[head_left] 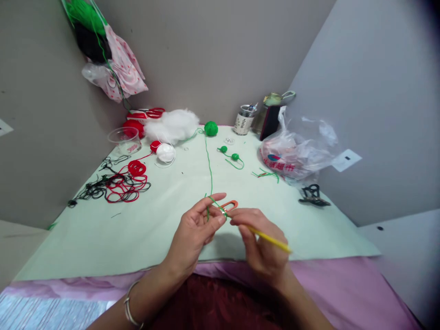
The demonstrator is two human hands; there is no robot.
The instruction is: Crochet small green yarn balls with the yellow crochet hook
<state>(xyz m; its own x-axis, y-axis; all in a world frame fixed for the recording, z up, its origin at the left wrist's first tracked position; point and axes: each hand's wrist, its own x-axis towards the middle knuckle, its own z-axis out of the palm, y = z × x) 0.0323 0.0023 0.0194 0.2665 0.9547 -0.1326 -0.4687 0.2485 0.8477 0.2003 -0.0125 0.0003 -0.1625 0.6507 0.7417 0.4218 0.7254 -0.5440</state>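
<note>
My left hand is closed in a pinch on green yarn, with a strand running over its raised index finger. My right hand grips a yellow-handled crochet hook; its tip meets the yarn at the left fingertips. The small stitch there is too fine to make out. Just beyond the fingers lies an orange loop-shaped item, partly hidden. From the hands the strand leads back across the table to a green yarn ball.
Tangled black cord and red cord lie left. White stuffing, a clear cup and a white ball sit behind. Two small green balls, a tin, a plastic bag and a black claw clip stand right.
</note>
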